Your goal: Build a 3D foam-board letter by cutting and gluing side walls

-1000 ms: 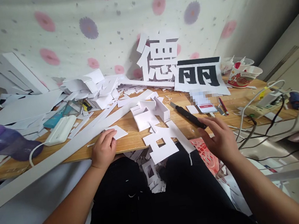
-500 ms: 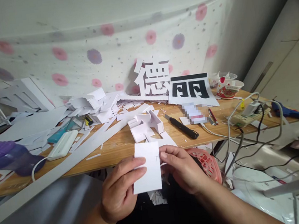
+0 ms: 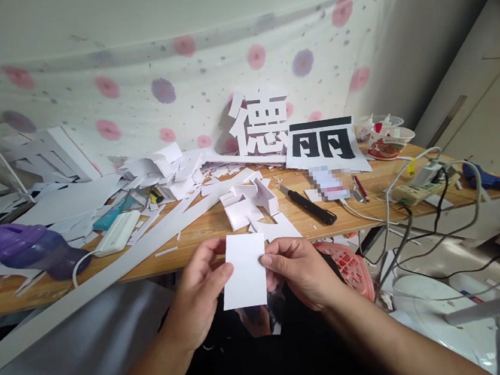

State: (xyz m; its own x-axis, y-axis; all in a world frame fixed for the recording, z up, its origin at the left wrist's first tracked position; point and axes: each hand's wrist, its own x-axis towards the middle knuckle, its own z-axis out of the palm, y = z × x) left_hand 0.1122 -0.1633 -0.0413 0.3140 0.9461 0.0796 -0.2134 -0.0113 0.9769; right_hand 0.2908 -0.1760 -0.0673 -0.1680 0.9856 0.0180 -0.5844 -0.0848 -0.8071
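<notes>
I hold the card (image 3: 245, 270) in front of the table edge (image 3: 151, 270), over my lap, in open air clear of the clutter. To the right, the red basket (image 3: 348, 265) sits just beside my right hand (image 3: 296, 271), and cables (image 3: 395, 237) hang further right. On the table beyond, the knife (image 3: 308, 205) lies well apart from the card, and the white box (image 3: 251, 199) sits far of it. The card stands upright, long axis near to far, its face toward me. My left hand (image 3: 200, 294) pinches its left edge, thumb on the front; my right hand pinches the right edge the same way. Both forearms angle in from below
</notes>
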